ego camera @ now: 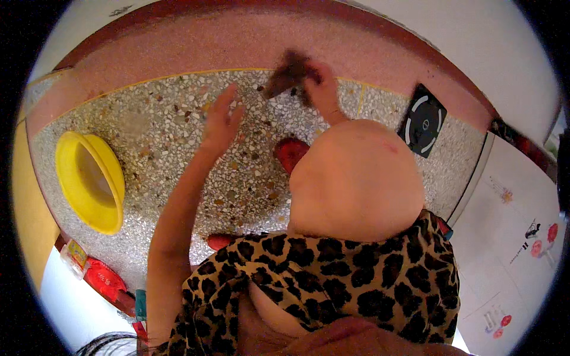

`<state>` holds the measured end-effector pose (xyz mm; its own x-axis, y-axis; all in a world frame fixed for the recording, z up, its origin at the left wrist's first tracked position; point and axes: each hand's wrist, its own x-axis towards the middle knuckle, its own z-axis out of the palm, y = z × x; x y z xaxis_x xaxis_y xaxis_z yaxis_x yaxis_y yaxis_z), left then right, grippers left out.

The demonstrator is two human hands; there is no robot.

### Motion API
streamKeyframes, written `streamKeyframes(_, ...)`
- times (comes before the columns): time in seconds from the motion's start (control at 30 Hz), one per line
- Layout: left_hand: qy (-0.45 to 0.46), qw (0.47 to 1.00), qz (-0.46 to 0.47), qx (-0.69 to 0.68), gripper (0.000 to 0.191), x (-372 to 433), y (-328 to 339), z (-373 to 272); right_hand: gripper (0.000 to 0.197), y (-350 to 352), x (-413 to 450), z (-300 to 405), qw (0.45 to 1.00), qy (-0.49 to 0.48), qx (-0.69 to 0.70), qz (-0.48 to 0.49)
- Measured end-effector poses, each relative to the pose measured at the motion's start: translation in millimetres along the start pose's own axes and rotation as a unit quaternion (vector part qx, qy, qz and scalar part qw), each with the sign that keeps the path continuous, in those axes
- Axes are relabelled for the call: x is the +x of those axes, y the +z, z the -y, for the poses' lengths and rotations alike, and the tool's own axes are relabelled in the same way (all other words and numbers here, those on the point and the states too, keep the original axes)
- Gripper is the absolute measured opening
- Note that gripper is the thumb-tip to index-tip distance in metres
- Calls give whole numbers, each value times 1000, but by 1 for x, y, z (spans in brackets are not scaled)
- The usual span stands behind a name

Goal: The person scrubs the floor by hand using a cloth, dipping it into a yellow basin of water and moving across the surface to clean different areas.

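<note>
My right hand grips a dark, motion-blurred thing, which looks like a rag. It is at the line where speckled terrazzo flooring meets a pink border. My left hand is held over the terrazzo, fingers apart and holding nothing. Between the arms, near my bent limb, the toe of a red slipper shows. Another red slipper peeks out below, mostly hidden by my leopard-print clothing.
A yellow plastic basin with cloudy liquid rests at the left. On the right lies a black square plate with white arc marks. Beyond it is a white panel with printed flowers. Red packaging lies at lower left, and a wall borders the far side.
</note>
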<state>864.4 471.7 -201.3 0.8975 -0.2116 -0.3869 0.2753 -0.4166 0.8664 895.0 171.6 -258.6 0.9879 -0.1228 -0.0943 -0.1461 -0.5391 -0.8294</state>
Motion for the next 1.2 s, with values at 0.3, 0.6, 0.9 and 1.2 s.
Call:
streamKeyframes(0.3,79,877,-93,465,66,-31,-86,75,65,-76,3,-60,896,85,-362,-243)
streamKeyframes(0.6,-1,845,10,534,71,-33,-105,74,42,-183,28,-117,969,-149,-145,-137)
streamKeyframes(0.9,-48,831,107,544,76,-41,-148,37,61,-376,94,-263,931,279,21,-234)
streamKeyframes(1.2,-4,855,116,505,87,-23,-110,44,45,-384,121,-325,909,133,-330,-218)
